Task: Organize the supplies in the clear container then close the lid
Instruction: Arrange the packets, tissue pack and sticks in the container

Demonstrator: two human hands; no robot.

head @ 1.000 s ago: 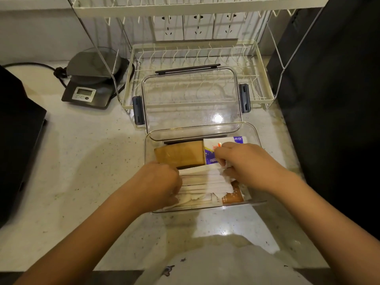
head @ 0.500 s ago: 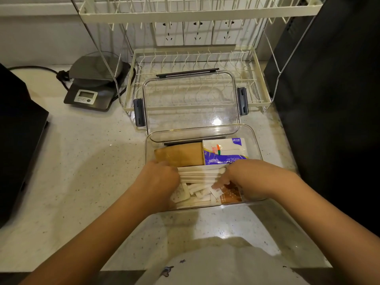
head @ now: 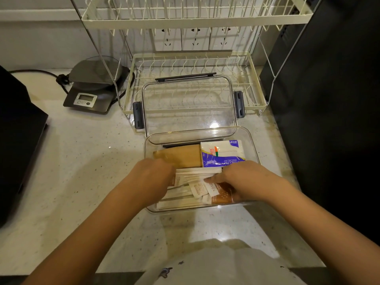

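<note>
Clear plastic container (head: 251, 140) sits at the frame's centre on the speckled counter (head: 82, 161), its lid (head: 188, 105) lying open just above it. Both hands reach inside: the left hand (head: 153, 177) curls over the white wrapped utensils (head: 195, 173), seemingly gripping them, while the right hand (head: 242, 178) presses fingers onto the small sachets (head: 200, 189). A brown packet (head: 181, 155) and tissue pack (head: 222, 151) lie above the hands.

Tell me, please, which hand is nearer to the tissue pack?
Right. The right hand sits just below the tissue pack, its knuckles at the pack's near edge. The left hand is further off, below the brown packet beside it.
</note>
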